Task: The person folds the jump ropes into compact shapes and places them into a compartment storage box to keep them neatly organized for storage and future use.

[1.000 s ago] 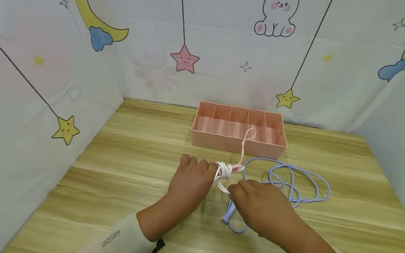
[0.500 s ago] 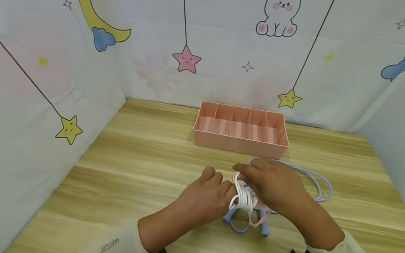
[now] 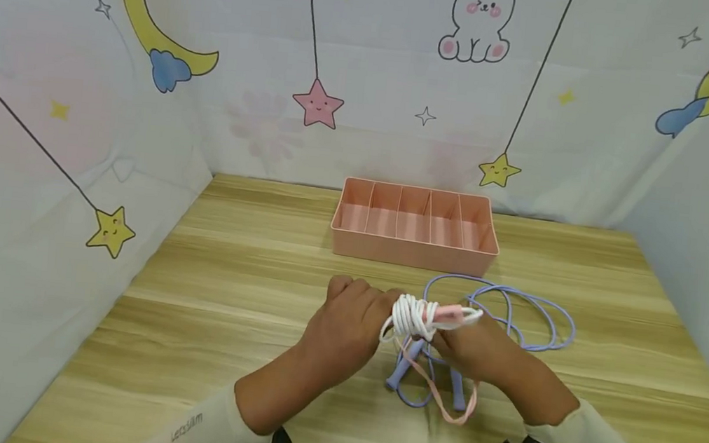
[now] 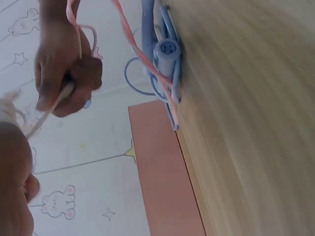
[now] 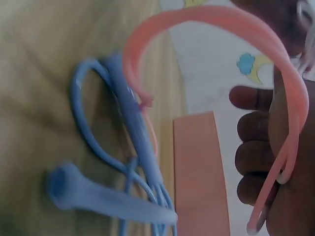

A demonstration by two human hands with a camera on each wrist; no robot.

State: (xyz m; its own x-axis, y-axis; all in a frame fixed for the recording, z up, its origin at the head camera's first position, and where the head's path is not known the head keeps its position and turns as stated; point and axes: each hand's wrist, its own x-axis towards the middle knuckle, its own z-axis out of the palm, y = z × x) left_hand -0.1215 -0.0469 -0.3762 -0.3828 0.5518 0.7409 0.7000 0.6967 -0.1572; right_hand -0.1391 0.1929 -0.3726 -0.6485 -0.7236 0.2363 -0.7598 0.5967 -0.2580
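In the head view my left hand [image 3: 348,323] grips a coiled bundle of white cord [image 3: 411,316]. A pink sleeve-like piece [image 3: 447,315] sticks out of the coil's right end, beside a small white loop. My right hand [image 3: 476,345], partly hidden behind the coil, pinches a strand of the cord; the left wrist view shows this strand [image 4: 61,96] running between both hands. From the bundle hangs a pink twisted loop [image 3: 454,419], large in the right wrist view, where the pink loop [image 5: 290,83] crosses in front of my right hand's curled fingers [image 5: 253,152].
A blue-purple jump rope [image 3: 544,298] lies on the wooden table [image 3: 231,253] below and right of the hands, its two handles [image 3: 404,366] pointing toward me. Behind stands a pink box [image 3: 415,251] with several compartments. A printed curtain [image 3: 380,76] encloses the table's back and sides.
The right hand moved over the coil's top half a second ago, then down behind its right side. The coil has turned, and the pink loop, first pointing up toward the box, now hangs downward.
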